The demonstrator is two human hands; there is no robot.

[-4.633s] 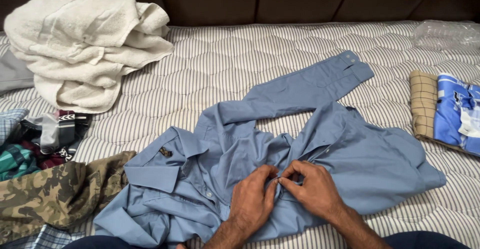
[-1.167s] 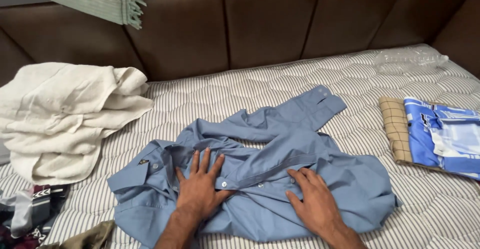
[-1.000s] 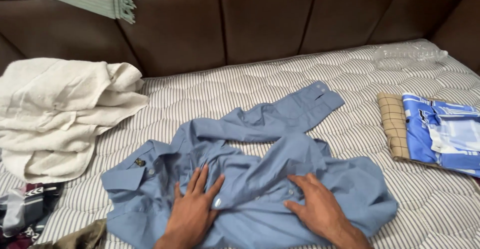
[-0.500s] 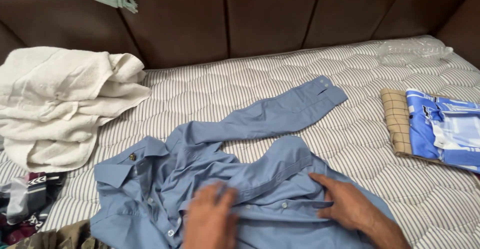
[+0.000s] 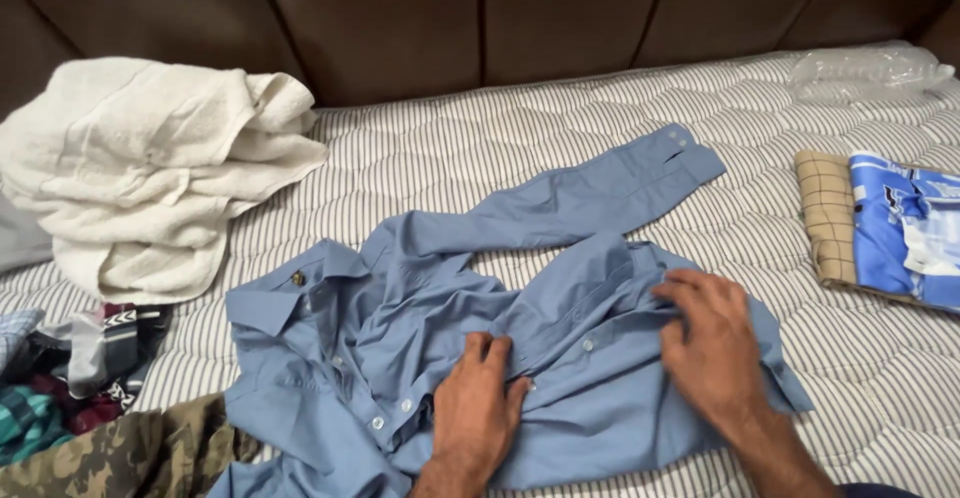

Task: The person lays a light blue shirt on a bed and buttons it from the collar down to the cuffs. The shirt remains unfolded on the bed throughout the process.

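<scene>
Both hands, left (image 5: 478,413) and right (image 5: 712,350), press flat on the shirt (image 5: 600,358), smoothing it; next, straighten the sleeve (image 5: 590,198)

Striped quilted mattress (image 5: 560,148), dark brown padded headboard (image 5: 480,8) behind.

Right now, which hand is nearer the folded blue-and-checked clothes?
Right. The right hand rests on the blue shirt just left of the folded clothes; the left hand lies farther left.

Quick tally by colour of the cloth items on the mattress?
Blue: 2, the blue shirt under both hands and a folded blue garment
Cream: 1, towel pile
Camouflage: 1, garment
Tan checked: 1, folded cloth
Mixed dark heap: 1
Total: 6
</scene>
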